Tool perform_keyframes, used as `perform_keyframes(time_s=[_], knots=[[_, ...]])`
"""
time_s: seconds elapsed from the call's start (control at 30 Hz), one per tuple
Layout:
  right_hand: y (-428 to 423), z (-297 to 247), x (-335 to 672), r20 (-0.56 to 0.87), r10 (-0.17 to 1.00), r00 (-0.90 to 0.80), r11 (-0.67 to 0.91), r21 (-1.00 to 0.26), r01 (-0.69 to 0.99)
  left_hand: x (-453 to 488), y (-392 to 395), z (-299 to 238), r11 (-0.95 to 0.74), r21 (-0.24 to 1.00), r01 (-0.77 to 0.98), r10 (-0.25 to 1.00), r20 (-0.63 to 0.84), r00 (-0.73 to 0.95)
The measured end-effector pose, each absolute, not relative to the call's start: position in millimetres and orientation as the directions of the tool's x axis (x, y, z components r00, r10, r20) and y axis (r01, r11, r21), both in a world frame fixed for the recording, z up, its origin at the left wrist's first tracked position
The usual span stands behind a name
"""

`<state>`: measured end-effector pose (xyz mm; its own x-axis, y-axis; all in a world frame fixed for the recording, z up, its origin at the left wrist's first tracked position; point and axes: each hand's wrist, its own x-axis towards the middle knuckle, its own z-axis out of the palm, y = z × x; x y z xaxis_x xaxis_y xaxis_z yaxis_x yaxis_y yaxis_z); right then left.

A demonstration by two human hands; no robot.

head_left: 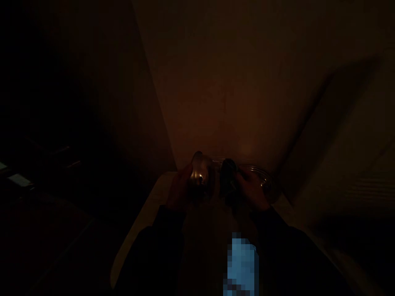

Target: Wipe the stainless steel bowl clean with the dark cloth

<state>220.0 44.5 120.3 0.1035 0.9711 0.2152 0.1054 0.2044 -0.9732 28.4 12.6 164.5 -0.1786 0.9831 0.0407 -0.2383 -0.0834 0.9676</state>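
The scene is very dark. My left hand (180,187) is closed around a shiny, rounded object (199,172), perhaps glass or metal, that catches a small glint of light. My right hand (251,189) is closed on a dark object (227,181) held against the shiny one. Just behind my right hand lies a glass bowl (262,174), only its rim showing. Both hands are over a pale table (154,201) close to the wall. Dark sleeves cover both arms.
A plain wall (234,82) rises right behind the table, with a corner to the left. A blurred blue patch (242,263) sits low between my arms. Dim shapes (18,179) lie at far left in darkness.
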Motion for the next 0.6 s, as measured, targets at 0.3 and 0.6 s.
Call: perform_keyframes(time_s=[0.3,0.6], knots=[[49,126,177,0.765,0.596,-0.246,0.774,-0.465,0.429,34,33,162,-0.106,0.969,-0.222,0.982,0.067,-0.178],[65,117,166,0.822,0.453,-0.345,0.786,-0.185,0.591,33,57,166,-0.137,0.987,-0.086,0.953,0.108,-0.282]])
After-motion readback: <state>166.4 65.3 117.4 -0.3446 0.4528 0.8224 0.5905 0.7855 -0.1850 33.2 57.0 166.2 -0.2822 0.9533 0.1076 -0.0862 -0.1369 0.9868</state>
